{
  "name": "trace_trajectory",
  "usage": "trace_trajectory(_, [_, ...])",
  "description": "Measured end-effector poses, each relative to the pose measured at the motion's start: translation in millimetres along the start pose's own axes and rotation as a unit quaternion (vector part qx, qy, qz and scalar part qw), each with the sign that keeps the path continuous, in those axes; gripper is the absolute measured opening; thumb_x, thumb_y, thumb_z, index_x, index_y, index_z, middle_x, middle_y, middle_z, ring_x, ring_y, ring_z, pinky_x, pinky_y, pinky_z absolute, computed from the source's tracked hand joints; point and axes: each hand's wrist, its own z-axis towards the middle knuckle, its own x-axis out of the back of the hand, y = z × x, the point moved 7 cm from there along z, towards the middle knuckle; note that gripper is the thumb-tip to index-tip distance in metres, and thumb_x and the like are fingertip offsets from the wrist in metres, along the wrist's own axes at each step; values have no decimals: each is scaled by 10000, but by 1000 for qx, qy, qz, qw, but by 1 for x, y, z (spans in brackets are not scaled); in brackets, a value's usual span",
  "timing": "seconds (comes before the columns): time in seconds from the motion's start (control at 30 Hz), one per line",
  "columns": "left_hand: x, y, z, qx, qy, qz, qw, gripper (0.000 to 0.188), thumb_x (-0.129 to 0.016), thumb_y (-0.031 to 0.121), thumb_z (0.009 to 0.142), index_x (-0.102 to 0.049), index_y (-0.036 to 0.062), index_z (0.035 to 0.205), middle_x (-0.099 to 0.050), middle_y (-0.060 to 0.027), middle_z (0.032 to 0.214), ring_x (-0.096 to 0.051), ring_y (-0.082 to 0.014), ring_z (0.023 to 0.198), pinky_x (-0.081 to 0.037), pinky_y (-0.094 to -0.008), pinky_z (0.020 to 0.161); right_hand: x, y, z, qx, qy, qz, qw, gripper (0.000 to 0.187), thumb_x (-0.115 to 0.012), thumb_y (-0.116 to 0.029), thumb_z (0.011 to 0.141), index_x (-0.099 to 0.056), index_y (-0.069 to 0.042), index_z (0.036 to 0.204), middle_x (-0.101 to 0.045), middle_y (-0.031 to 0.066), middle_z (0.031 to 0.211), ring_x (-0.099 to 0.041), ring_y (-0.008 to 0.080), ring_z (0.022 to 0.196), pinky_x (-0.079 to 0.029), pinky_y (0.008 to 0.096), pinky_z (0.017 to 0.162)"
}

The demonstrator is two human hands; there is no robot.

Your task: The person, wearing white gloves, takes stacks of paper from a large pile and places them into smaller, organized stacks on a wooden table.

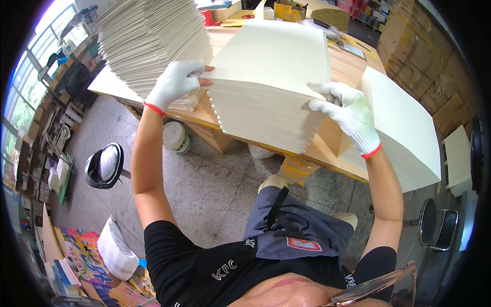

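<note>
A tall stack of cream paper sheets (263, 110) stands in front of me at the table's near edge, its sides slightly uneven. My left hand (179, 82), in a white knit glove with bare thumb and fingertip showing, pinches the near left corner of the top sheet (276, 53). At the near right corner, my right hand (350, 110), also gloved, grips the same sheet's edge between thumb and fingers. How many sheets are in the grip is too fine to tell.
A taller stack of folded sheets (153, 46) rises at left on the wooden table (335, 138). Another cream stack (404, 117) stands at right. Large cartons (424, 56) are piled behind it. A white bucket (175, 137) and a black stool (105, 165) stand on the floor.
</note>
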Motion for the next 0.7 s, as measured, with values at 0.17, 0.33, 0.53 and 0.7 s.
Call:
trace_trajectory(0.17, [-1, 2, 0, 58, -20, 35, 997, 366, -828, 184, 810, -745, 40, 1136, -486, -41, 638, -356, -95, 594, -384, -296, 576, 0, 4, 3, -34, 0, -20, 999, 437, -818, -313, 836, -751, -128, 1226, -633, -9, 775, -555, 62, 703, -469, 241, 658])
trace_trajectory(0.33, [-4, -7, 2, 44, -8, 21, 999, 326, -816, 189, 833, -746, 53, 1121, -608, -68, 701, -374, -115, 590, -415, -313, 580, 1, 5, 2, -38, -2, -9, 999, 427, -817, -307, 835, -754, -127, 1218, -619, -13, 723, -550, 56, 680, -461, 241, 651])
trace_trajectory(0.53, [-3, -4, -1, 62, -24, 61, 996, 392, -827, 184, 820, -735, 50, 1176, -734, -105, 883, -478, -112, 636, -465, -292, 633, -2, 0, 4, -27, 3, -20, 999, 439, -817, -319, 824, -755, -117, 1209, -649, 3, 780, -558, 69, 703, -463, 248, 656])
trace_trajectory(0.7, [-1, 4, -2, 0, -7, 45, 999, 423, -826, 210, 819, -740, 90, 1215, -678, -130, 797, -537, -154, 672, -493, -302, 693, -2, 10, 3, 12, 14, 20, 1000, 430, -809, -269, 832, -747, -101, 1223, -667, 16, 852, -565, 78, 723, -479, 262, 681])
